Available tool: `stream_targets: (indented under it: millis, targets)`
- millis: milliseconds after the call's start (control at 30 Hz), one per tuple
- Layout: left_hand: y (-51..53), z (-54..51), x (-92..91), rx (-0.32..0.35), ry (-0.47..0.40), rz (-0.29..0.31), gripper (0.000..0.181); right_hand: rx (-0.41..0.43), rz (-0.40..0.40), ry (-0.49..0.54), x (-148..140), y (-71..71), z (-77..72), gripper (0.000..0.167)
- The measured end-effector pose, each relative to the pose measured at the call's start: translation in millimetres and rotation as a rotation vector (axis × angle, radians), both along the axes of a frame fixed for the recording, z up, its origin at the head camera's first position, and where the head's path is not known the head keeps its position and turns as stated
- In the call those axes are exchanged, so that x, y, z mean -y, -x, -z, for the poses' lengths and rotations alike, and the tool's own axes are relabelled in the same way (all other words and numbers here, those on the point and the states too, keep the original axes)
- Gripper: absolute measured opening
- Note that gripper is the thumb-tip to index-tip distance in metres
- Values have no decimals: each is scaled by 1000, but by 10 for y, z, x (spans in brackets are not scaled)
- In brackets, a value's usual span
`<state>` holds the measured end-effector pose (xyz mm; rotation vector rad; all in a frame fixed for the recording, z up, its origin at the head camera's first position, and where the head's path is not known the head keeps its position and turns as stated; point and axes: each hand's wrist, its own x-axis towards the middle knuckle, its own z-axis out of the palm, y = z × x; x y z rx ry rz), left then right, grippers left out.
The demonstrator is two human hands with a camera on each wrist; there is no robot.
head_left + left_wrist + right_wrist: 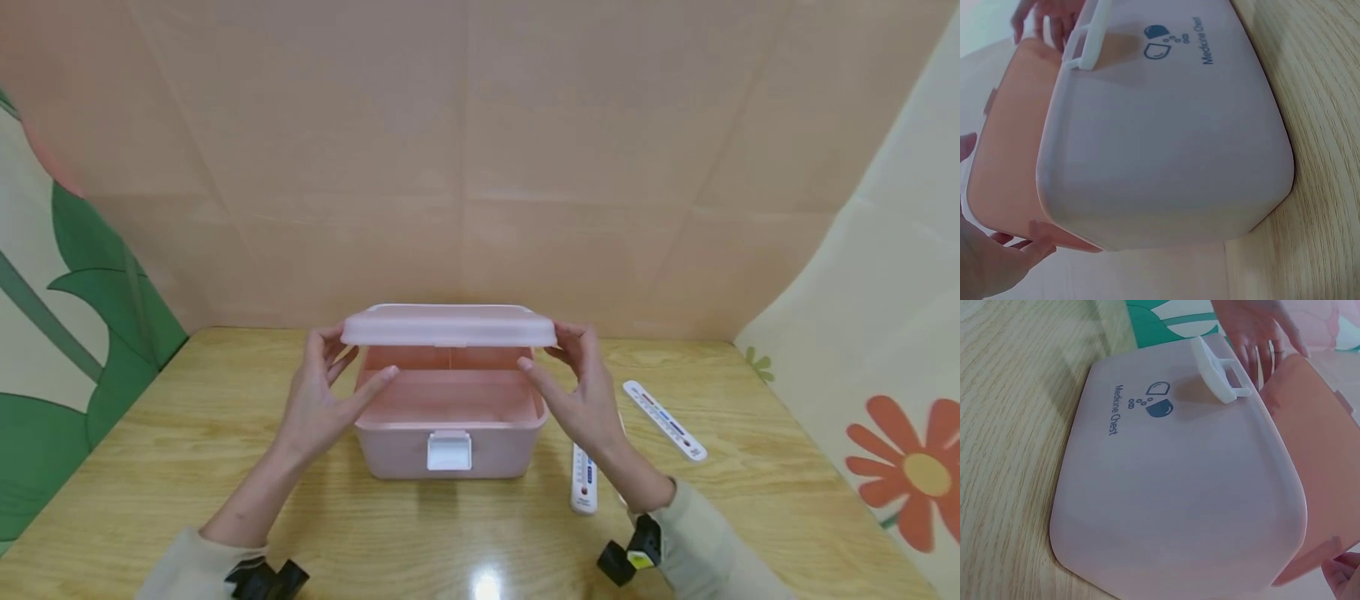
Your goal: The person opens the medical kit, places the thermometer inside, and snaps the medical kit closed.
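A pink medicine chest (442, 450) stands on the table with its lid (450, 327) part-way raised. "Medicine Chest" and a capsule drawing are printed on its front, seen in both wrist views. The white latch (449, 452) at the front hangs unfastened, tilted outward. At the lid's left end, my left hand (318, 404) touches the edge with its fingers, thumb spread away over the box. My right hand (581, 400) touches the right end the same way. Inside, a divider shows toward the back; I see no contents.
Right of the chest lie two white strip thermometers, one (583, 479) partly behind my right forearm, the other (664, 421) slanting farther right. A thin pale edge beside the forearm is mostly hidden. The wooden table (225, 400) meets a fabric backdrop (465, 167) behind the chest.
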<state>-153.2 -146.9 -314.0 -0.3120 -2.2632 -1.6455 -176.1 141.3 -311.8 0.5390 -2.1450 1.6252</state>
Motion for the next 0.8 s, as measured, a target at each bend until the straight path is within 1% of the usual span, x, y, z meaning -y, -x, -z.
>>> stream_targets:
  millis: [267,333,500,600,800]
  targets:
    - [26,-35,-7,-24,6,-9,74,-34,-26,-38,-17,35,-4,55]
    - [28,-45,-5,-34,21,-23,74,-31,-30,-57,-33,44,-10,57]
    - [55,-58,-20,-92,57,-69,72,-27,-31,-108,-72,65,-22,63]
    - [79,-64,-31,-124,42,-85,68,-54,-38,-115,-78,87,-23,66]
    - [106,-73,-19,-132,0,-74,59,-124,-37,-107,-67,151,15,70]
